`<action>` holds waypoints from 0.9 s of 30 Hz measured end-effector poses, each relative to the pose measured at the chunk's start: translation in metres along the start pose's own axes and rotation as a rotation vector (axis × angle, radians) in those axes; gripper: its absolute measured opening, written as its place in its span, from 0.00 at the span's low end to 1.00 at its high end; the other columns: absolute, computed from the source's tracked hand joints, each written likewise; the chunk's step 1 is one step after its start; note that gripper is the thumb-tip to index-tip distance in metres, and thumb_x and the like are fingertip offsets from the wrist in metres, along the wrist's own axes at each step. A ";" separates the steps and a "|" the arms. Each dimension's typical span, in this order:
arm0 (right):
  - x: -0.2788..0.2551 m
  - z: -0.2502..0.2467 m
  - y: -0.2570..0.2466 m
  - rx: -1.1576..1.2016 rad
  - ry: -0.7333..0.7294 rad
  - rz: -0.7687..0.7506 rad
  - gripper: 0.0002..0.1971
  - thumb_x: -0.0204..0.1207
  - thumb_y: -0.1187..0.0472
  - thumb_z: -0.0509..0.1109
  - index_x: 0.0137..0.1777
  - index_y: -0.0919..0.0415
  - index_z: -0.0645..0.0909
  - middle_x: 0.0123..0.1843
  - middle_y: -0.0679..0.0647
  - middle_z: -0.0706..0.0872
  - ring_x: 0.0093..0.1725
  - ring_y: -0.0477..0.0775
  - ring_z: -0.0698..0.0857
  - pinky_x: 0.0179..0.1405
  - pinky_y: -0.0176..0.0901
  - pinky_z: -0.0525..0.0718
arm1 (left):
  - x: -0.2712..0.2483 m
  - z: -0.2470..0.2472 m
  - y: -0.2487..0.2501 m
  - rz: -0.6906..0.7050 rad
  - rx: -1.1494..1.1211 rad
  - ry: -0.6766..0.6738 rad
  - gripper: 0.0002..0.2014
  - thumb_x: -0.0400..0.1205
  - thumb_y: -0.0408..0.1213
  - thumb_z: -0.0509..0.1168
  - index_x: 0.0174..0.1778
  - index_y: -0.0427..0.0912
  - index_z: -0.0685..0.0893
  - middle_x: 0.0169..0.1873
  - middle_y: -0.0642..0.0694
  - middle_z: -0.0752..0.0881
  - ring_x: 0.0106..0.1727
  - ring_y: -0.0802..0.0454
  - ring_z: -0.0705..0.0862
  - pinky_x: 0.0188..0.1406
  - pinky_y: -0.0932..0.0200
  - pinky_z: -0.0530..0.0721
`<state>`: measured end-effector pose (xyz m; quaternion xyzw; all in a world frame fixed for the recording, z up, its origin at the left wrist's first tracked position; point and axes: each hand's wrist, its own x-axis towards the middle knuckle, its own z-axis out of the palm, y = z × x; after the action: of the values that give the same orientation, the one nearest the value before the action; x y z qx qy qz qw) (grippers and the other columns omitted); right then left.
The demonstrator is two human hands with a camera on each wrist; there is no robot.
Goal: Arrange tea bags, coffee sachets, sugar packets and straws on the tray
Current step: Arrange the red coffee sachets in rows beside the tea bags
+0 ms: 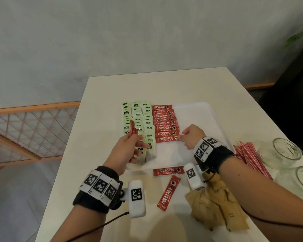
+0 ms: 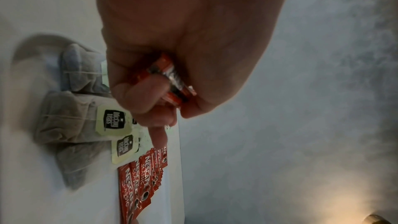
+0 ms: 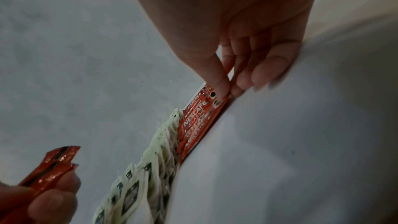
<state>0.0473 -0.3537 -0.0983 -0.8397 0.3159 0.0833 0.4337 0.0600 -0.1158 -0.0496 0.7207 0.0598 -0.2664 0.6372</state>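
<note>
A white tray holds three columns of green-tagged tea bags and, beside them, a column of overlapping red coffee sachets. My left hand hovers over the tea bags and grips a small bunch of red sachets upright; the left wrist view shows their ends in my curled fingers. My right hand pinches the right end of the nearest sachet in the column between thumb and forefinger, low on the tray.
Two loose coffee sachets lie on the white table in front of the tray. Brown sugar packets are heaped under my right forearm. Red-striped straws and two glass jars are at the right.
</note>
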 end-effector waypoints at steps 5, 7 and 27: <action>-0.006 -0.003 0.001 0.006 0.046 -0.031 0.17 0.74 0.50 0.76 0.53 0.57 0.74 0.44 0.56 0.83 0.38 0.56 0.84 0.47 0.54 0.89 | -0.011 0.006 0.001 -0.023 -0.136 -0.176 0.12 0.89 0.37 0.59 0.62 0.35 0.82 0.53 0.36 0.91 0.43 0.43 0.91 0.34 0.51 0.91; -0.015 -0.006 0.002 0.067 0.047 -0.091 0.15 0.75 0.50 0.75 0.51 0.57 0.76 0.45 0.54 0.84 0.39 0.54 0.84 0.45 0.52 0.87 | -0.016 0.008 -0.001 -0.024 -0.118 -0.267 0.12 0.88 0.38 0.61 0.62 0.36 0.84 0.53 0.37 0.91 0.47 0.42 0.92 0.38 0.51 0.92; -0.106 -0.032 0.014 0.590 -0.220 -0.281 0.06 0.77 0.68 0.73 0.51 0.69 0.89 0.39 0.61 0.88 0.31 0.50 0.83 0.39 0.41 0.88 | -0.044 0.062 -0.014 0.170 0.183 -0.311 0.13 0.86 0.49 0.62 0.61 0.46 0.79 0.40 0.53 0.88 0.26 0.60 0.72 0.27 0.66 0.71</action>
<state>-0.0485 -0.3366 -0.0442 -0.6995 0.1592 0.0178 0.6965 -0.0026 -0.1609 -0.0450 0.7283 -0.1250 -0.3240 0.5907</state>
